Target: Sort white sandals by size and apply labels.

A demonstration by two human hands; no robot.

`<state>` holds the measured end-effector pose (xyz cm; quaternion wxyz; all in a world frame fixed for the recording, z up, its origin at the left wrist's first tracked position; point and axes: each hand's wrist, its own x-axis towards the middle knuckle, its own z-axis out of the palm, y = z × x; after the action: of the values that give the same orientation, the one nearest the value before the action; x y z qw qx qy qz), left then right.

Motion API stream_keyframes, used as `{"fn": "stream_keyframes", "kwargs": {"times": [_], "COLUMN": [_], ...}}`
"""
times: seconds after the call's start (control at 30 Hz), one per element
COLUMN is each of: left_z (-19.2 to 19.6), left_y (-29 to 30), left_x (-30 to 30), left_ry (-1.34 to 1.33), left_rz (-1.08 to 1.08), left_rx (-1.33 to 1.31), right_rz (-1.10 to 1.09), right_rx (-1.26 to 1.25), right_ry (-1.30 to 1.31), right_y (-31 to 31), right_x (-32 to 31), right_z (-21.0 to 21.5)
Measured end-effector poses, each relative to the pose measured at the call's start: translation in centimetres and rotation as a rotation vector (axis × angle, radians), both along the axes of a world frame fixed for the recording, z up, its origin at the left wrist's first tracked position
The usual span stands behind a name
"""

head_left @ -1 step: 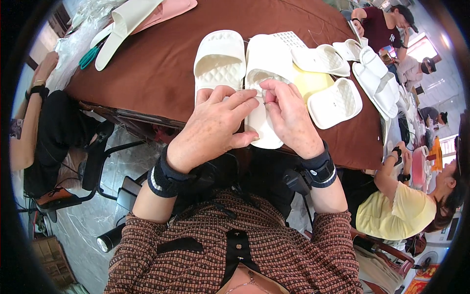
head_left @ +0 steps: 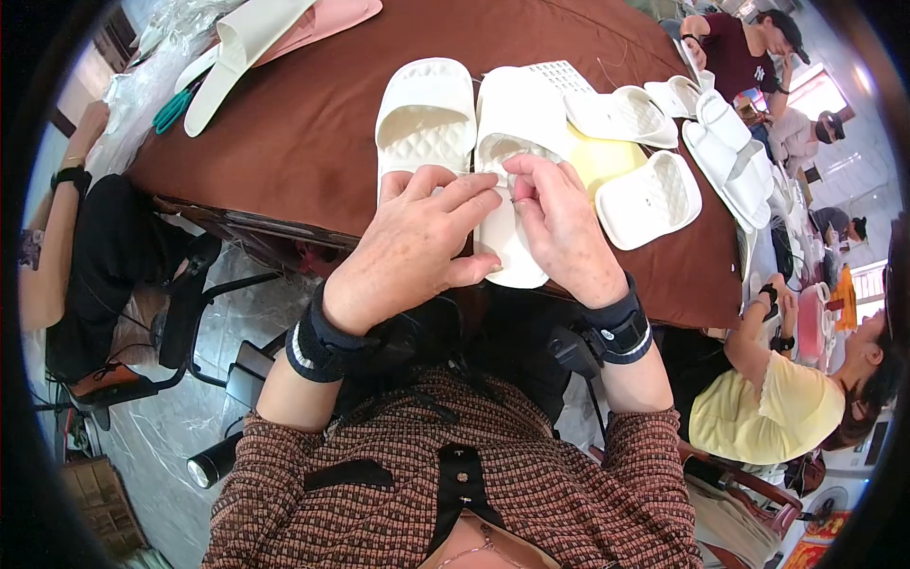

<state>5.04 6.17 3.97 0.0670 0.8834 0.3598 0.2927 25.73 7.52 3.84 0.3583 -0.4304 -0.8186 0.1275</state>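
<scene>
A slipper (head_left: 512, 180) is lying on the table (head_left: 313, 133), under the fingers (head_left: 479, 194) of both hands. A second slipper (head_left: 427, 114) is lying just left of the fingertips. More slippers (head_left: 654, 194) are lying to the right of them. Scissors (head_left: 171, 109) are lying far to the left, beyond them.

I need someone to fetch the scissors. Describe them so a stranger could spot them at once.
Start at the brown table and go to its far left corner, away from the hands working on the white slipper. Beside the long cream insole near crumpled clear plastic lie the scissors. Their teal-green handles are the only green among white, cream and pink pieces.
</scene>
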Motion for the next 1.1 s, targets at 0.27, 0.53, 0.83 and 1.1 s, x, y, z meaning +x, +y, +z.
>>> {"fn": "stream_keyframes", "kwargs": {"times": [0.27,0.53,0.83,1.1], "left_z": [-0.09,-0.19,-0.08,-0.21], "left_y": [-0.02,-0.01,-0.01,-0.03], "left_x": [0.01,0.06,0.03,0.12], "left_ry": [-0.003,0.005,0.013,0.007], "left_rz": [0.001,0.014,0.009,0.015], "left_rx": [0.012,0.013,0.001,0.003], "right_rz": [-0.009,-0.004,0.002,-0.064], "right_rx": [-0.056,0.001,-0.15,-0.075], "right_ry": [0.066,0.057,0.217,0.079], "right_y": [-0.11,0.05,0.15,0.11], "right_x": [0.25,-0.04,0.06,-0.48], "right_z": [-0.38,-0.23,-0.61,-0.27]}}
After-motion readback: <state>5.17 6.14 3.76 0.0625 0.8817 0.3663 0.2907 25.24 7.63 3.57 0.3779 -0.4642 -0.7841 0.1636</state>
